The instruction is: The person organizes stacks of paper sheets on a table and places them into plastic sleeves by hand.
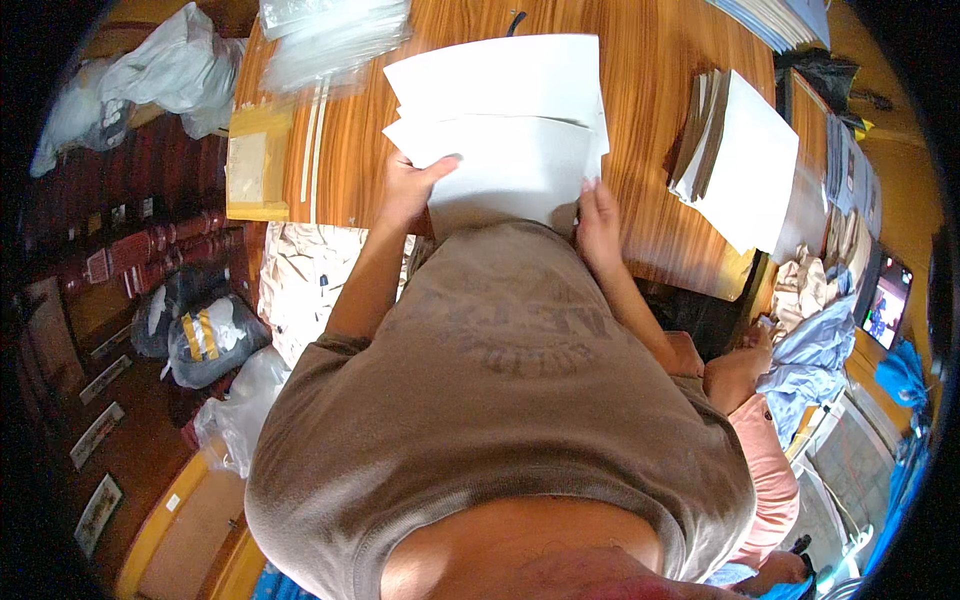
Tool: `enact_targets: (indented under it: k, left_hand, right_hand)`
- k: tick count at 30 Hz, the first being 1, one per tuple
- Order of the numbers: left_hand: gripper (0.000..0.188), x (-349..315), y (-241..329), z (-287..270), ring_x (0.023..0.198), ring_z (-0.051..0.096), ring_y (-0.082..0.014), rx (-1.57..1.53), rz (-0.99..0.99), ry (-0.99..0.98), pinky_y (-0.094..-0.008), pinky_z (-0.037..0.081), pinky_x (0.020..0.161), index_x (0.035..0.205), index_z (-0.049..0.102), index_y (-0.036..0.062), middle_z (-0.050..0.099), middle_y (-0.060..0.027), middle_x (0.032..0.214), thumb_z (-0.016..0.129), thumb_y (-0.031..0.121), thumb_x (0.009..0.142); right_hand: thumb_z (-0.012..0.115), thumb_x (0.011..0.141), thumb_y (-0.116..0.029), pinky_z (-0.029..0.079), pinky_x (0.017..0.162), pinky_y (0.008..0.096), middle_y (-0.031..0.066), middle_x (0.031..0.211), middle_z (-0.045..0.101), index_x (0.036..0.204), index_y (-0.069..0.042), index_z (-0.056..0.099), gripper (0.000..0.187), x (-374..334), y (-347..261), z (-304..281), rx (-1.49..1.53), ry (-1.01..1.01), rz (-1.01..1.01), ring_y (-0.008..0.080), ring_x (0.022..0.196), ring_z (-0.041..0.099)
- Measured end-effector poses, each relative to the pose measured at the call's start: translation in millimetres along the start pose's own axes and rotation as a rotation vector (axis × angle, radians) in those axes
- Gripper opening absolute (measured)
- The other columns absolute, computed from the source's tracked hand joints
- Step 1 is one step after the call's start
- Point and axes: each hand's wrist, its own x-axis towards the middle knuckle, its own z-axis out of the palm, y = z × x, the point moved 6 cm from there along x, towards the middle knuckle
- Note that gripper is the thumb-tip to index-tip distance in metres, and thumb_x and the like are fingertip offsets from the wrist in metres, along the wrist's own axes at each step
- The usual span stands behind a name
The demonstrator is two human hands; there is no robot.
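Observation:
A small pile of white paper sheets point(505, 165) lies fanned out at the near edge of the wooden table, in front of my body. My left hand point(412, 188) grips the left edge of the nearest sheets, its thumb on top and its fingers hidden underneath. At the right edge my right hand point(598, 222) is closed around the same sheets, its fingers a little blurred. More white sheets point(495, 80) fan out on the far side, overlapped by the nearer ones. How many sheets each hand holds cannot be seen.
Clear plastic sleeves point(335, 40) lie at the far left of the table point(645, 130). A stack of brown and white cards point(740, 160) sits to the right. Beyond it are folded garments point(815, 325) and another person's hand point(745, 365). Plastic bags point(215, 340) stand at the left.

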Motion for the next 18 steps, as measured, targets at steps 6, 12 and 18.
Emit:
enact_targets:
  k: [6,12,18]
  left_hand:
    - [0.025,-10,56,10,0.093,0.071,-0.0167,-0.073,0.117,0.027,-0.0330,0.057,0.085,0.102,0.073,-0.0019,0.075,-0.0100,0.100,0.084,0.002,0.079]
    - [0.044,-9,108,42,0.100,0.073,-0.0251,-0.057,0.174,-0.357,-0.0361,0.059,0.087,0.109,0.070,-0.0076,0.075,-0.0188,0.108,0.089,0.013,0.076]
    - [0.047,-12,79,22,0.097,0.069,-0.0171,0.042,0.183,-0.143,-0.0327,0.056,0.088,0.115,0.067,-0.0043,0.074,-0.0109,0.106,0.089,0.000,0.073]
  right_hand:
    - [0.068,0.096,-0.031,0.045,0.099,0.0398,0.0190,0.114,0.062,0.121,0.006,0.062,0.045,-4,-86,-21,-0.650,0.068,-0.618,0.0288,0.112,0.059]
    - [0.084,0.081,-0.033,0.043,0.107,0.0407,0.0135,0.129,0.056,0.137,0.003,0.045,0.077,5,-99,-18,-0.228,-0.068,-0.495,0.0245,0.120,0.056]
    - [0.071,0.095,-0.033,0.047,0.092,0.0327,0.0061,0.110,0.063,0.133,0.004,0.053,0.056,5,-79,-25,-0.128,-0.056,-0.268,0.0166,0.103,0.060]
